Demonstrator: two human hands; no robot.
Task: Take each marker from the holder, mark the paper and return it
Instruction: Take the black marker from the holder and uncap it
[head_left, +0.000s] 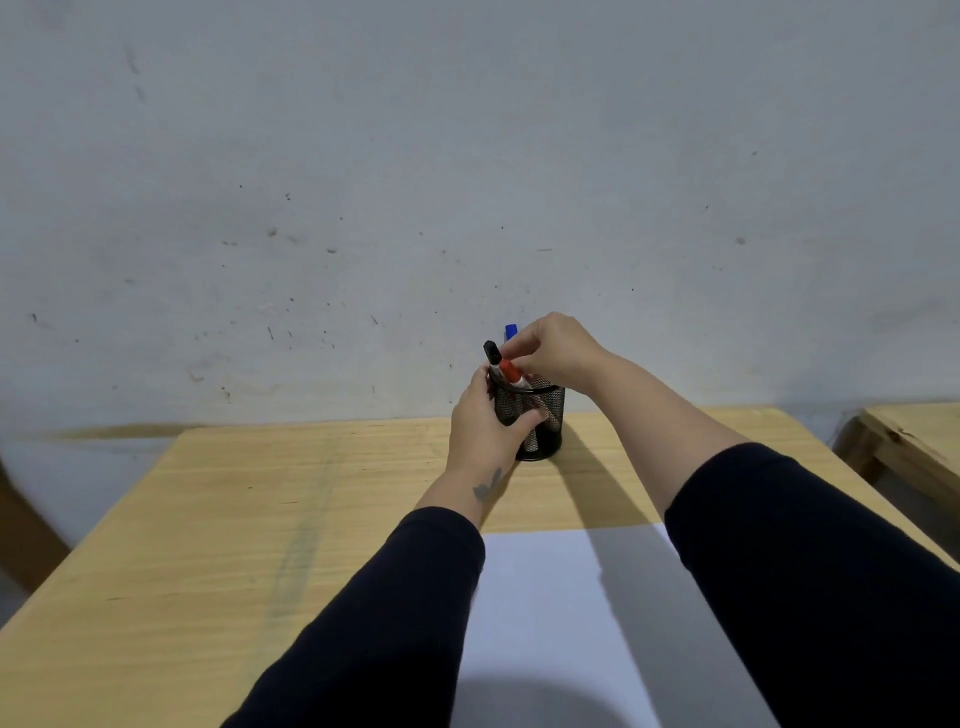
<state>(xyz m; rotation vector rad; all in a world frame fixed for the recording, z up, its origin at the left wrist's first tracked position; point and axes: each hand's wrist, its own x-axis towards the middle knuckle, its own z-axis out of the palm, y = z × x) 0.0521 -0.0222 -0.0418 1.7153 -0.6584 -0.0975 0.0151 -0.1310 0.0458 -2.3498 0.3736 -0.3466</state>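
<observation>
- Head view: a black wire-mesh cylindrical holder (535, 421) is seen standing upright on the pale wooden worktop (260, 519), close to the far edge by the grey wall (363, 182).
- The left hand (480, 426) is wrapped around the holder's left side, thumb laid across the mesh front; its grip is closed on the holder.
- The right hand (553, 351) is held just above the holder's rim, its fingertips pinched on the red-capped marker (511, 375), which is tilted and partly inside the holder.
- Just left of that pinch, a black-capped marker (492, 354) is seen leaning out over the rim, touching the red one.
- Behind the right hand's fingers, the blue cap of a third marker (511, 331) is shown; its body is hidden.
- Well below both grips, nearer the person, a white sheet of paper (561, 623) is laid flat on the worktop, partly covered by the dark sleeves (810, 571).
</observation>
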